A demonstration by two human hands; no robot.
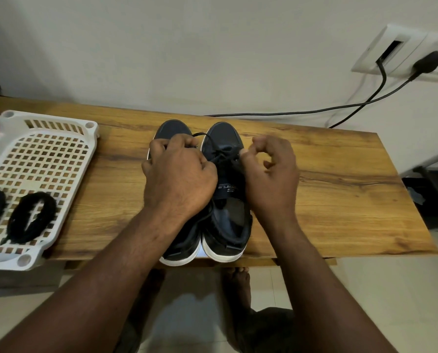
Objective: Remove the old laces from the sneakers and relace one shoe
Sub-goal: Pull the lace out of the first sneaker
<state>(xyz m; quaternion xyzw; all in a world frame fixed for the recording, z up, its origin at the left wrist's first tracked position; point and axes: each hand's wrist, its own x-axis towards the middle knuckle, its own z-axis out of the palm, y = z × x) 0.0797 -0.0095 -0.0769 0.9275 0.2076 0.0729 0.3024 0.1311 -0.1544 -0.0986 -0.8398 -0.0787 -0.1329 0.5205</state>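
Head view: both sneakers sit side by side in the middle of the wooden table (340, 189), toes pointing at the wall, heels right at the near edge. They're dark navy with white soles. The left hand (179, 174) lies on top of the left sneaker (173, 128) with its fingers curled in, and the black lace (200, 135) arcs out of its fingertips in a small loop over to the right sneaker (225, 135), so it looks like it's pinching that lace. The lace is tangled across the upper eyelets of the right sneaker, above the tongue label. The right hand (272, 179) is just beside that shoe with the fingers bent and the fingertips up against the eyelet area. It's blurry there, so I can't tell whether it actually has hold of anything.

Over on the left end of the table there's a white plastic tray (47, 154) with a grid bottom, and coiled laces (32, 217) lie in it, black, near its front. A wall socket (401, 52) on the right has cables (314, 111) running down behind the table, and a bare foot (235, 278) shows on the floor below
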